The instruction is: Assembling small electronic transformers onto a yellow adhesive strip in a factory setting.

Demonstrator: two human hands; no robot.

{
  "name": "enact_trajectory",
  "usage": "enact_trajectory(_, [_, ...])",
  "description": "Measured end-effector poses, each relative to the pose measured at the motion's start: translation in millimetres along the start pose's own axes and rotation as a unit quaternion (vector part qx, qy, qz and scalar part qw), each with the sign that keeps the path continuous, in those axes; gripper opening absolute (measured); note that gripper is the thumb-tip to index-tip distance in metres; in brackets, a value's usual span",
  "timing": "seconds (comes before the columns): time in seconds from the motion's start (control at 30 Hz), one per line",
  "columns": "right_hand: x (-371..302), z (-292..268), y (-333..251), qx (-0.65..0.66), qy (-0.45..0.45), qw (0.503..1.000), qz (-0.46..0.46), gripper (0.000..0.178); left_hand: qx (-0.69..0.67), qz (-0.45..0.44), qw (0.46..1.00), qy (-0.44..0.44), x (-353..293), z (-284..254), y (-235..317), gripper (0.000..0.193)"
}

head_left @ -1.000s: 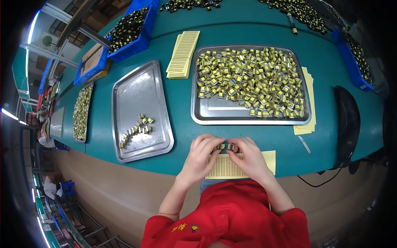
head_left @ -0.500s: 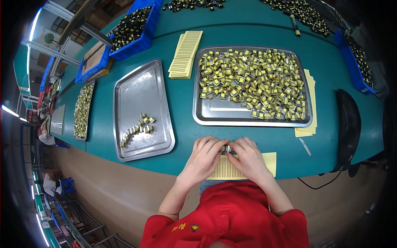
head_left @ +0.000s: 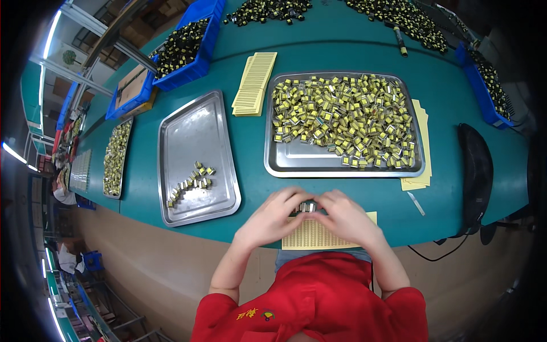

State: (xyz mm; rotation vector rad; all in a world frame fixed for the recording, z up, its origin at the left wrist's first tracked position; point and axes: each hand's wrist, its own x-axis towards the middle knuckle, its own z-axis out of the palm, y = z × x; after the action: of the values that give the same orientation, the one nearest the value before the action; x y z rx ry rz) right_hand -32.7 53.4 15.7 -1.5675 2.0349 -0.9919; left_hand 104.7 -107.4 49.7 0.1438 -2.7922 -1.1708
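Note:
My left hand (head_left: 274,216) and my right hand (head_left: 345,218) meet near the table's front edge, with fingers curled in towards each other. Between their fingertips sits a short row of small transformers (head_left: 306,207), metal-sided, gripped from both ends; the fingers partly cover it. Under the hands lies a yellow sheet of small labels (head_left: 313,236). Just beyond, a large steel tray (head_left: 299,155) holds a heap of yellow-topped transformers (head_left: 347,119). To the left, a second steel tray (head_left: 194,139) carries a small cluster of the same parts (head_left: 194,181).
Yellow label sheets (head_left: 254,84) lie behind the trays, more (head_left: 419,181) under the large tray's right side. A craft knife (head_left: 416,203) and a black case (head_left: 474,171) are at right. Blue bins (head_left: 196,67) and black-and-yellow part piles (head_left: 401,20) stand farther back.
My fingers have shifted and arched apart slightly, so more of the transformer row shows between them. The whole view has tilted a little; the trays' contents look the same.

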Motion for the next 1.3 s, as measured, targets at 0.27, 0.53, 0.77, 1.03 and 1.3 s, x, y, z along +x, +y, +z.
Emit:
enact_trajectory(0.27, [73.7,-20.7,40.5,-0.263,0.271,0.926,0.029,0.024,0.108,0.073,0.985,0.115,88.4,-8.8,-26.9,0.028])
enact_trajectory(0.53, [82.9,-20.7,50.4,-0.244,0.275,0.93,0.027,0.022,0.198,0.164,0.956,0.138,121.9,-4.2,-60.3,0.031])
enact_trajectory(0.77, [53.8,-45.8,21.9,0.139,0.227,0.946,0.183,0.021,0.01,0.083,0.989,0.121,95.1,-8.5,-29.7,0.026])
enact_trajectory(1.03, [-0.5,-42.9,13.0,0.538,0.081,0.799,0.255,0.03,-0.055,0.047,0.996,0.061,41.1,-0.6,2.0,0.027])
enact_trajectory(1.3, [-21.1,-24.9,11.6,0.552,0.094,0.782,0.274,0.027,0.001,0.033,0.995,0.095,19.0,18.9,3.2,0.027])
